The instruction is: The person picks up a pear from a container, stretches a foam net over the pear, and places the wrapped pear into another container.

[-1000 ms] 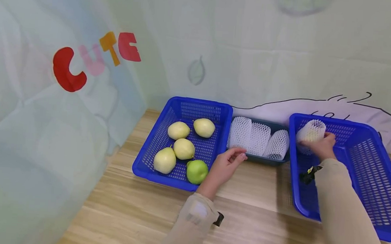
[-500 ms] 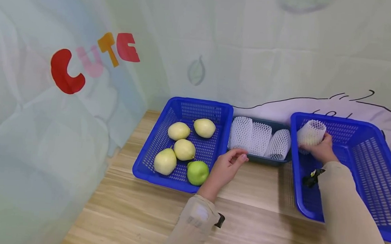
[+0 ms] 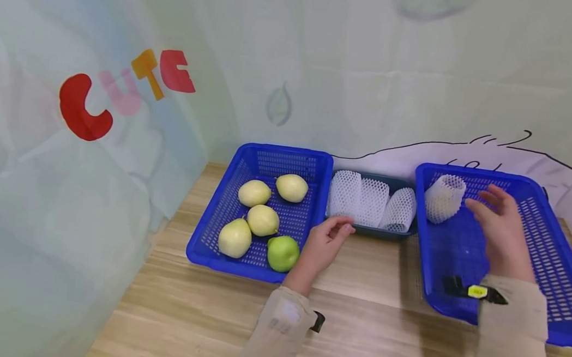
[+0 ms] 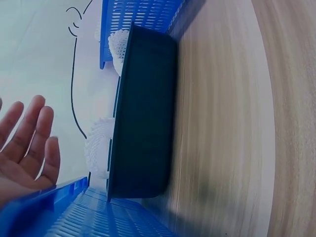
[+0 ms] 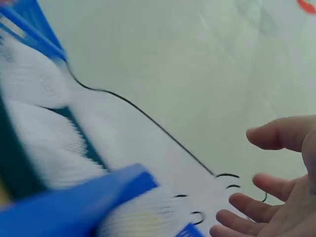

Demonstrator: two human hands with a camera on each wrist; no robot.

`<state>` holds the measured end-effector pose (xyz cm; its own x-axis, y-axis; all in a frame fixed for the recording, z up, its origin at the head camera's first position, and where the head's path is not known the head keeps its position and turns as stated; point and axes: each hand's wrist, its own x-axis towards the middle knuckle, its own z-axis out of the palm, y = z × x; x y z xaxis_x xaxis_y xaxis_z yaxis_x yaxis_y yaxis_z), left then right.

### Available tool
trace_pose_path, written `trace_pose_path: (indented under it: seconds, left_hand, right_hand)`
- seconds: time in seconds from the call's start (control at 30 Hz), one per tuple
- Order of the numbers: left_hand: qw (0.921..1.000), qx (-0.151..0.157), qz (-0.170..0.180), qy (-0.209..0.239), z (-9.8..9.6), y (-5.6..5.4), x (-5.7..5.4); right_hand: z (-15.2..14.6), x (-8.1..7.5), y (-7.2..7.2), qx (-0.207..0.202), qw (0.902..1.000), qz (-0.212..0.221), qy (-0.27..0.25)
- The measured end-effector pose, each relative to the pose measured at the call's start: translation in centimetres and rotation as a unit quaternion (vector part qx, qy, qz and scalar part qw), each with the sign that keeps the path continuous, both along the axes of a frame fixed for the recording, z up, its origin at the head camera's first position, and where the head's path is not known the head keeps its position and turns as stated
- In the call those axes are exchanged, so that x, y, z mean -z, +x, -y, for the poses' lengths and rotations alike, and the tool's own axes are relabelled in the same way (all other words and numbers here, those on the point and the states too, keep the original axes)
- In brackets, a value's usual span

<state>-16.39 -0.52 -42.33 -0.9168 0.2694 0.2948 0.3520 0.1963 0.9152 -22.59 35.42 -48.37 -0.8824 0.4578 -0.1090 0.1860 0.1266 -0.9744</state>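
My right hand point(image 3: 504, 230) is raised over the right blue basket point(image 3: 421, 252), fingers spread and holding nothing. Just left of it, a white foam net sleeve point(image 3: 445, 199) with a pale yellow fruit inside leans in that basket's back left corner. My left hand point(image 3: 322, 243) hovers by the right rim of the left blue basket point(image 3: 204, 233), its fingers loosely bent around nothing. Several pale yellow pears point(image 3: 263, 221) and one green apple point(image 3: 283, 253) lie in the left basket. Between the baskets, a dark green tray point(image 4: 145, 113) holds foam net sleeves point(image 3: 374, 202).
The baskets and tray stand in a row on a wooden table point(image 3: 355, 325), against a printed cloth backdrop point(image 3: 360, 85). Coloured letters point(image 3: 86, 109) decorate the left cloth. Both basket rims rise higher than the tray's.
My right hand has let go of the sleeved fruit and drawn back to the right, its fingers opening. The sleeve stays in the basket corner. My left hand has hardly moved.
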Motion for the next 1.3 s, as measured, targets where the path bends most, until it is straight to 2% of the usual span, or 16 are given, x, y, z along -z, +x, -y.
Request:
trace_pose_path:
  seconds: [0.07,0.13,0.2,0.33,0.4,0.57,0.63,0.67,0.77,0.83,0.87,0.9,0.97,1.0,1.13,1.3]
  left_hand:
    - [0.9998,-0.013,-0.013,0.006,0.1,0.1,0.2]
    - [0.9992,-0.028,-0.025,0.012,0.0,0.1,0.4]
    - [0.9983,-0.042,-0.036,0.015,0.0,-0.1,1.0]
    - [0.9973,-0.047,-0.056,0.005,0.4,-1.0,1.5]
    - [0.9973,-0.039,-0.06,-0.018,1.4,-1.6,0.6]
    - [0.9901,-0.062,-0.005,-0.126,6.0,-4.3,-4.3]
    - [0.9695,-0.089,0.042,-0.225,8.3,-6.1,-5.6]
    - [0.9489,-0.096,0.071,-0.292,9.4,-7.1,-6.1]
    - [0.8602,-0.08,0.17,-0.474,12.7,-9.3,-6.2]
    - [0.8043,-0.048,0.246,-0.539,14.5,-10.1,-5.4]
    - [0.7817,-0.027,0.278,-0.558,15.2,-10.3,-5.0]
    - [0.7703,-0.02,0.315,-0.554,15.8,-10.4,-4.4]
    - [0.7535,-0.025,0.37,-0.543,16.7,-10.1,-3.6]
    - [0.7514,-0.032,0.385,-0.535,17.0,-9.9,-3.3]
    - [0.7585,-0.091,0.424,-0.487,17.3,-8.8,-3.3]
    - [0.7501,-0.09,0.429,-0.495,16.8,-8.9,-3.2]
  right_hand:
    - [0.6,3.5,1.1,0.004,0.9993,-0.015,0.035]
    - [2.5,4.8,2.7,-0.003,0.9973,0.004,0.073]
    - [5.1,4.4,4.3,-0.004,0.9953,0.013,0.096]
    - [10.1,0.1,7.2,-0.034,0.9947,0.023,0.094]
    - [11.5,-1.4,8.1,-0.062,0.9938,0.025,0.089]
    - [12.8,-2.1,8.5,-0.077,0.9913,0.035,0.101]
    - [13.0,-2.1,8.5,-0.072,0.9913,0.035,0.105]
    - [13.0,-2.0,8.4,-0.071,0.9917,0.032,0.103]
    - [12.9,-1.8,8.3,-0.072,0.9921,0.029,0.099]
    - [12.8,-1.9,8.3,-0.072,0.9921,0.03,0.099]
    - [12.8,-1.9,8.3,-0.072,0.992,0.032,0.099]
    - [12.8,-1.9,8.3,-0.073,0.9918,0.034,0.1]
    - [12.8,-1.9,8.3,-0.076,0.9917,0.033,0.097]
    - [12.8,-1.8,8.3,-0.079,0.9917,0.033,0.096]
    - [12.9,-1.7,8.2,-0.08,0.9921,0.028,0.092]
    - [12.8,-1.9,8.2,-0.078,0.9915,0.032,0.099]
